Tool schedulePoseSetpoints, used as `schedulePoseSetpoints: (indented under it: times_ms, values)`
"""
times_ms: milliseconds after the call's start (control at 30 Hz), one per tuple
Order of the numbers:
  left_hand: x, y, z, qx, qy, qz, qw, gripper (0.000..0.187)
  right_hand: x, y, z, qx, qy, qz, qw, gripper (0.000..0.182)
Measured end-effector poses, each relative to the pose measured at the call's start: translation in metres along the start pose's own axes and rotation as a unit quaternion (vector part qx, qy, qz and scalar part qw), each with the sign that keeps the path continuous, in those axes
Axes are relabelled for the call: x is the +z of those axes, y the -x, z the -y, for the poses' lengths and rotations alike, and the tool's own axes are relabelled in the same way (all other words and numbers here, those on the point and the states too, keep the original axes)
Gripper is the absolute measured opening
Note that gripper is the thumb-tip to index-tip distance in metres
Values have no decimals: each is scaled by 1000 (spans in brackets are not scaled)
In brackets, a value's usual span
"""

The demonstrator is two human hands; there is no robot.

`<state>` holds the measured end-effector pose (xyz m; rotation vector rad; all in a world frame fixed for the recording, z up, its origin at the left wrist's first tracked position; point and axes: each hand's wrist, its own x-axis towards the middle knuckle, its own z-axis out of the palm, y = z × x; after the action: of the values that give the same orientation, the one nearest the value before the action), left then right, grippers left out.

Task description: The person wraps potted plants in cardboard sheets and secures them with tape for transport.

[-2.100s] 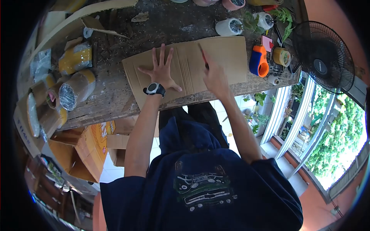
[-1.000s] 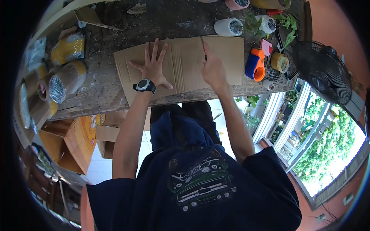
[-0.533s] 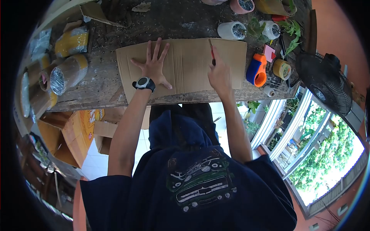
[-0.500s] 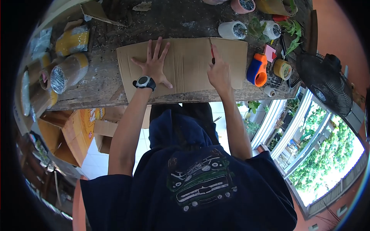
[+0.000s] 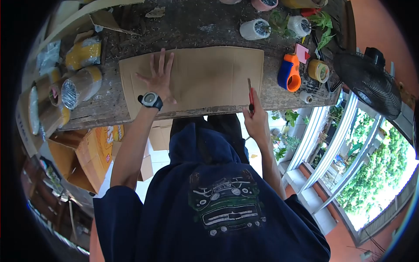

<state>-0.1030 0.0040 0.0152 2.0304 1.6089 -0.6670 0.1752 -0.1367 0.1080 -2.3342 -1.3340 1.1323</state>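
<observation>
Nearest the camera is the person's dark blue printed shirt (image 5: 218, 205), with both bare arms reaching to the worktop's near edge. The right hand (image 5: 256, 120) sits just off that edge, its fingers (image 5: 254, 101) closed around the red handle of a slim red-handled utility knife (image 5: 250, 94); the blade points away from the person and lies on the right end of the flat brown corrugated cardboard sheet (image 5: 205, 76). The left hand (image 5: 158, 81), with a black wristwatch (image 5: 151, 100) on the wrist, lies palm down on the left part of the sheet, fingers spread and pressing flat on it.

The cardboard sheet rests along the near edge of the rough, weathered wooden worktop (image 5: 192, 26), its long side parallel to that edge and covering most of the middle.

Beside the sheet's right end lies an orange and blue tape dispenser (image 5: 289, 72), with a yellow roll of tape (image 5: 318, 70) just beyond it toward the right edge and a small pink paper pad (image 5: 301, 49) near them. At the left end of the worktop lie several yellow rolls wrapped in clear film (image 5: 80, 83), well apart from the hands. Toward the far edge stands a white roll of tape (image 5: 255, 29) next to small green plants (image 5: 323, 19). Off the right edge stands a black electric fan (image 5: 369, 83).
</observation>
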Motion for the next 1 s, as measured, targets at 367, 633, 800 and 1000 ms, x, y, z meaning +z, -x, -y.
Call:
schedulePoseSetpoints:
  times_ms: [367, 633, 800, 1000]
  values:
    - [2, -21, -78, 117, 20, -19, 993, 161, 67, -85, 56, -120, 15, -29, 992, 61]
    - [2, -23, -79, 108, 36, -1, 994, 164, 60, -22, 25, -116, 47, 19, 992, 66]
    - [2, -23, -82, 92, 37, 8, 995, 165, 32, 37, 5, -15, 22, 133, 991, 63]
    - [2, -19, -81, 95, 32, 2, 995, 165, 18, -88, 73, -59, 58, 53, 995, 54]
